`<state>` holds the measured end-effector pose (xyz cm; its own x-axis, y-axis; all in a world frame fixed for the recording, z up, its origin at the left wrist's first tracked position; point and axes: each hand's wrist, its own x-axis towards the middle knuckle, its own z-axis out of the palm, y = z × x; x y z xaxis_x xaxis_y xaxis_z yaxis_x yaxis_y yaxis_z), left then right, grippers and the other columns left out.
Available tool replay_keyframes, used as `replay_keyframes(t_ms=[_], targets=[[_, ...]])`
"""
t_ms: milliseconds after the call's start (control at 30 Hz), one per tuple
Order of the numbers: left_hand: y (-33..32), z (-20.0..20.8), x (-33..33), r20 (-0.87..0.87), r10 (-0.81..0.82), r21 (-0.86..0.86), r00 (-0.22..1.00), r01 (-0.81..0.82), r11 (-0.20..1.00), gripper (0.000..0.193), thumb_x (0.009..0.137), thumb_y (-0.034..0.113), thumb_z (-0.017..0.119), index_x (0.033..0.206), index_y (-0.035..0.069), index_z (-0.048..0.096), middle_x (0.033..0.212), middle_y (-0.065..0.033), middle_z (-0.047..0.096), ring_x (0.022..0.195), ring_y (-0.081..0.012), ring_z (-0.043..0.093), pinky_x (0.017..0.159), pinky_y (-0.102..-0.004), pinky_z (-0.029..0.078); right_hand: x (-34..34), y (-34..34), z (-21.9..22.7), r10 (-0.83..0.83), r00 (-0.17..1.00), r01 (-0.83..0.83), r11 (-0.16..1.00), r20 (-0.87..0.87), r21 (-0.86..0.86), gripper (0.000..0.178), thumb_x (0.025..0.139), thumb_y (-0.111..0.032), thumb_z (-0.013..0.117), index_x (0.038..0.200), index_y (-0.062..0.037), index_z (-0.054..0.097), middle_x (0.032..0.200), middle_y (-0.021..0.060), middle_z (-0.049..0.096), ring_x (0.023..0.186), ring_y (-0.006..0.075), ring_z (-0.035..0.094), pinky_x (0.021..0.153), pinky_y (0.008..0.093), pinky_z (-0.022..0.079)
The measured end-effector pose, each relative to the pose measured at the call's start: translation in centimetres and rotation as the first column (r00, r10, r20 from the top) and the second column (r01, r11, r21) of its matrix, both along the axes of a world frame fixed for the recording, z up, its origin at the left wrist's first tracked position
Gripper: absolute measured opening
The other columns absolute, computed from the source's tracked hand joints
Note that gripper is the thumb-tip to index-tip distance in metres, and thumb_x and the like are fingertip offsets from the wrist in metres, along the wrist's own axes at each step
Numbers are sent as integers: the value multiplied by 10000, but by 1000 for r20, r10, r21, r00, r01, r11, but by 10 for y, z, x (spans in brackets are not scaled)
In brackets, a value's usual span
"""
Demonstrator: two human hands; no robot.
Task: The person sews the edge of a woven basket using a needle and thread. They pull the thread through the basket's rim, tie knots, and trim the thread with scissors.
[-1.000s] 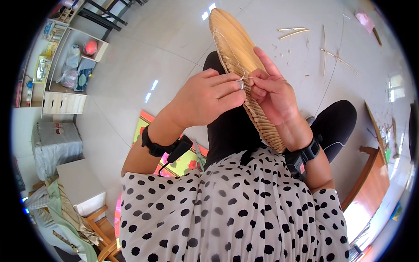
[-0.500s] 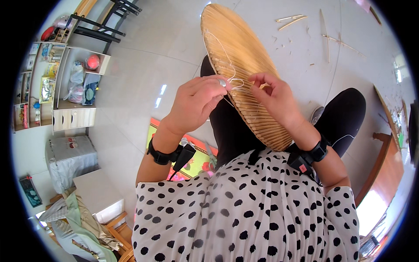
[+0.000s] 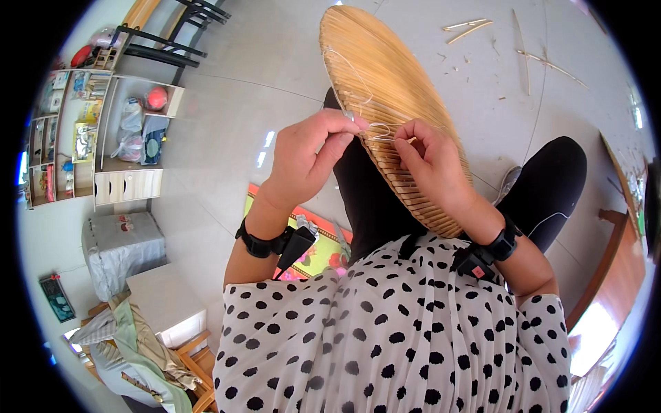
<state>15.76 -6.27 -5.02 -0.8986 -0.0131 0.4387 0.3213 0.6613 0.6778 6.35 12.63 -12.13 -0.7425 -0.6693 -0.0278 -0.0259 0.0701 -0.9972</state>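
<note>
A tan, ribbed palm-leaf fan (image 3: 385, 62) leans over my left thigh, its narrow pleats running to the near end. At the fan's left edge, my left hand (image 3: 310, 151) has thumb and forefinger closed on the rim, a silver ring-like band on one finger. White thread (image 3: 380, 131) makes small loops over the pleats between my hands, and a longer strand curves up the fan's left side. My right hand (image 3: 434, 165) is above the fan's right half, thumb and forefinger pinched on the thread. Whether a needle is in either hand cannot be seen.
Loose straw strips (image 3: 551, 65) and bits lie on the tiled floor (image 3: 255, 76) at upper right. A colourful printed sheet (image 3: 310, 258) with scissors (image 3: 341, 237) is beside my left leg. Shelves (image 3: 103, 138) stand at left, a wooden board (image 3: 606, 275) at right.
My right hand has closed on the thread, its fingers previously looser. The thread loops between my hands have shifted. My left hand stays at the rim; the whole view has moved slightly.
</note>
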Motion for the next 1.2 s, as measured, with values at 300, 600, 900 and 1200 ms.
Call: replay_keyframes(t_ms=[300,600,900,1200], targets=[[-9,53,-44,-233,14,-18,972,-19,1000,80,946,23,575,1005,5,625,986,-70,727,717,-134,653,650,-247,502,-1,-5,-8,96,992,-89,992,79,-90,76,920,-76,606,932,-1,601,714,11,576,636,83,508,582,257,444],[15,124,-88,-291,-111,-81,950,91,993,93,958,38,574,1013,-24,616,906,-43,664,793,-70,590,718,-207,473,-8,-3,0,133,991,-133,991,9,-17,67,929,-73,605,937,-7,611,732,-16,558,646,53,481,590,224,421],[3,142,-107,-437,-316,-278,842,207,938,61,953,23,570,965,-31,598,818,-18,591,731,-54,521,666,-212,434,-11,-8,4,-10,981,36,990,-192,133,153,885,-85,645,1015,-6,631,751,64,634,609,131,548,596,290,470],[0,125,-98,-291,-278,-413,915,141,900,88,867,63,642,891,-18,618,772,-129,603,694,-247,589,634,-336,467,-2,-11,16,-149,925,160,987,-349,3,204,834,-79,691,1026,-47,628,938,100,626,604,169,584,587,315,500]])
